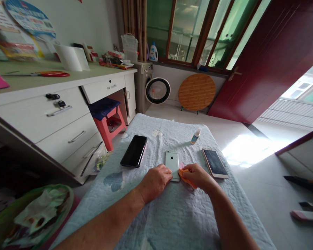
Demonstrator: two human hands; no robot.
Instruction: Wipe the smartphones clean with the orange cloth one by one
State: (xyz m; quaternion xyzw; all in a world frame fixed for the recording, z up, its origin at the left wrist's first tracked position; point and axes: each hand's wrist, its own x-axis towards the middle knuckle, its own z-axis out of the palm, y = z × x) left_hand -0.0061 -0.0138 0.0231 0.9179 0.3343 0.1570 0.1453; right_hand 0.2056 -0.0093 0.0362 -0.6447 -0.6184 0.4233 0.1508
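One slim silver phone (pixel 171 163) lies face down near the middle of a pale blue quilted cover (pixel 159 222), a dark apple mark showing on its back. The bare left hand (pixel 156 180) rests with fingers curled over the phone's lower left side; whether they pinch it or only press it down, I cannot tell. The bare right hand (pixel 198 176) pinches a bright orange cloth (pixel 182 173) between thumb and fingers, against the phone's right edge.

Should a push from the right outweigh the left hand's hold, the silver phone could slide or twist on the soft, wrinkled quilting; grit trapped underneath might then mark its hidden screen.

Leftward, a large black phone (pixel 134 151) lies screen up, apart from the left hand. On the other side, a gold-framed phone with a dark screen (pixel 215 163) lies close to the cover's right edge, so a wide outward swing of the right hand could knock it toward the pale tiled floor (pixel 250 187). Farther off stands a small spray bottle with a blue-green label (pixel 195 136), which a careless forward reach could tip. More room shows ahead of the silver phone and between the forearms.
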